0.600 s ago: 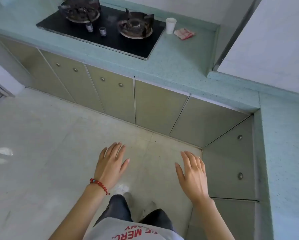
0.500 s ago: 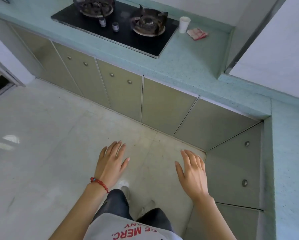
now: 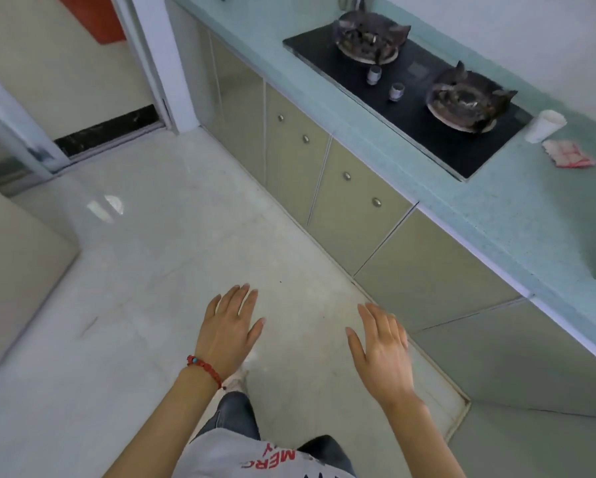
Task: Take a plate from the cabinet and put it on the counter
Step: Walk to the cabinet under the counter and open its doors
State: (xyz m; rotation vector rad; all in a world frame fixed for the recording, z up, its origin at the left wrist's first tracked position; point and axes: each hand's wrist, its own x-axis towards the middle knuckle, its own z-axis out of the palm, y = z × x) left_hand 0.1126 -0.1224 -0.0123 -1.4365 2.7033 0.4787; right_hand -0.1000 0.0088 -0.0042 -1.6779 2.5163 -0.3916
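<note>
**Inspector:** Start with the hands.

**Onlooker:** Left hand (image 3: 229, 327), with a red bracelet (image 3: 205, 369) at the wrist, is spread flat, palm down, holding nothing. Right hand (image 3: 381, 346) is the same: fingers loose and apart, empty. The two are held apart over the floor (image 3: 144, 270), neither touching anything.

**Inspector:** Position against the units?

**Onlooker:** The right hand is nearer the lower cabinet doors (image 3: 355, 205) but clear of them. Every door I can see is closed, knobs untouched.

**Inspector:** The plate?

**Onlooker:** Not in view. I judge it sits behind one of those doors; which one, I cannot tell.

**Inspector:** The counter?

**Onlooker:** The counter (image 3: 517, 215) runs along the right. It carries a two-burner hob (image 3: 410, 98), a white cup (image 3: 545, 125) just beyond it, and a folded pink cloth (image 3: 569, 155) beside the cup. Bare surface lies in front of the cloth, which looks a fit landing spot.

**Inspector:** Progress?

**Onlooker:** Nothing completed, in my assessment. Outstanding: reach a door, open it, take the plate, lift it up to the counter, set it down
</note>
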